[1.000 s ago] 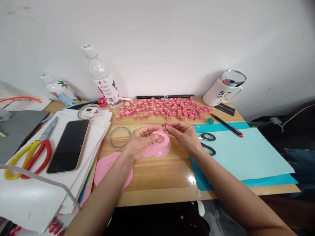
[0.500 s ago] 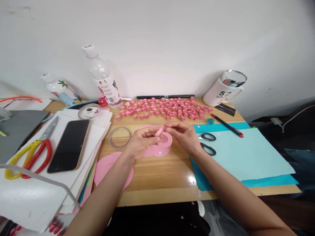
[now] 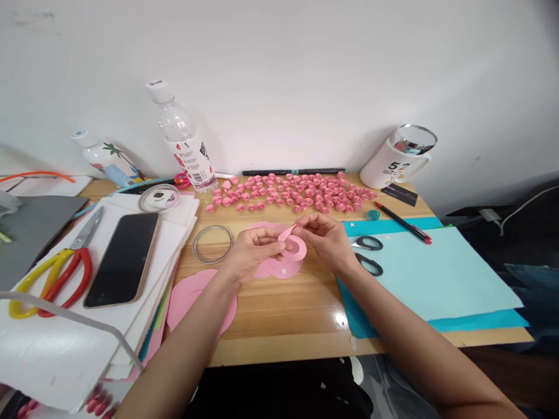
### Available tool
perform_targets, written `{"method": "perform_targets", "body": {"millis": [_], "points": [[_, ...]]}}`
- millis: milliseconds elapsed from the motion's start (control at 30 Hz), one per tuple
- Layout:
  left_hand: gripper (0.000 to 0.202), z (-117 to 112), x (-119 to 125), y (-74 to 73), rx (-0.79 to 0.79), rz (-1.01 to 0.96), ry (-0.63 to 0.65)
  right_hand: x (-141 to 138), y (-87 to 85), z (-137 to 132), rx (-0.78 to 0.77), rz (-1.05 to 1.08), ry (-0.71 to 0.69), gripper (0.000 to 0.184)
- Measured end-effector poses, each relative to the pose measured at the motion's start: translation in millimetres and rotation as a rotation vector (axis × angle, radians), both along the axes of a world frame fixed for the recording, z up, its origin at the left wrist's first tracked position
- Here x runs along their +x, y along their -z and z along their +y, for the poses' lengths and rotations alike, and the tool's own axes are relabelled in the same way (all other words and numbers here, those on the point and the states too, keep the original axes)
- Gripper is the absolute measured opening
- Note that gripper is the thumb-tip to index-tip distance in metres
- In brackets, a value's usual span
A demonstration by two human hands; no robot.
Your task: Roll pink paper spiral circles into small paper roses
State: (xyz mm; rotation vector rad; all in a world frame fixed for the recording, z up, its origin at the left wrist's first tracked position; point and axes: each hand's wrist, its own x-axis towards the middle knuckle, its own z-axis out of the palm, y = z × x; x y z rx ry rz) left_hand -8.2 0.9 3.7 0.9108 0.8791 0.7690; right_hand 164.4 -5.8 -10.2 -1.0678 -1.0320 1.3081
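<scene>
A curled pink paper strip [image 3: 297, 250], cut in a spiral, hangs between my two hands. My left hand [image 3: 257, 250] pinches its edge with thumb and fingers. At the strip's upper end my right hand [image 3: 321, 233] is closed, thumb against forefinger. Beneath them, pink paper pieces [image 3: 283, 269] with rounded edges lie on the wooden table [image 3: 279, 314]. More pink paper rounds [image 3: 196, 302] lie partly under my left forearm. Many small rolled pink paper roses [image 3: 301, 192] are spread behind my hands.
A tape roll [image 3: 212, 244] lies left of my hands, black-handled scissors [image 3: 370, 255] right, on blue paper [image 3: 437, 273]. Farther left, a phone [image 3: 123, 259] and red-yellow scissors [image 3: 72, 267] rest on white sheets. A bottle [image 3: 186, 139] and a mug [image 3: 395, 157] stand at the back.
The end of the strip in my right fingers is turned slightly, and the hanging loop has tilted and narrowed. Both hands stay in nearly the same place.
</scene>
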Motion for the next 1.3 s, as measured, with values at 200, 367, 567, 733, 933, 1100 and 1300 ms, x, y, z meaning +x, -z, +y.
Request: {"method": "perform_targets", "body": {"millis": [200, 367, 567, 733, 933, 1100, 1300], "points": [[0.020, -0.8, 3.5, 0.8, 0.009, 0.031, -0.012, -0.2, -0.1, 1.3, 0.007, 0.010, 0.009, 0.022], [0.019, 0.7, 3.6, 2.1, 0.064, -0.052, -0.003, 0.5, -1.2, 1.2, -0.022, -0.015, -0.019, 0.019], [0.019, 1.5, 2.8, 4.3, 0.056, -0.065, -0.004, 1.8, 2.7, 1.5, -0.004, 0.003, -0.049, 0.022], [0.029, 0.7, 3.3, 3.4, 0.049, -0.046, -0.006, 1.7, 3.7, 2.4, 0.031, 0.001, -0.019, 0.021], [0.032, -0.2, 4.3, 2.1, 0.056, -0.032, 0.024, -1.0, -2.9, 1.4, 0.051, 0.003, 0.010, 0.024], [0.028, 0.4, 3.3, 3.8, 0.072, -0.047, -0.011, -0.1, -4.1, -0.2, 0.040, -0.065, -0.018, 0.017], [0.027, 1.7, 1.8, 5.4, 0.093, -0.042, -0.015, 0.2, -0.7, -0.3, 0.066, -0.116, 0.004, 0.019]]}}
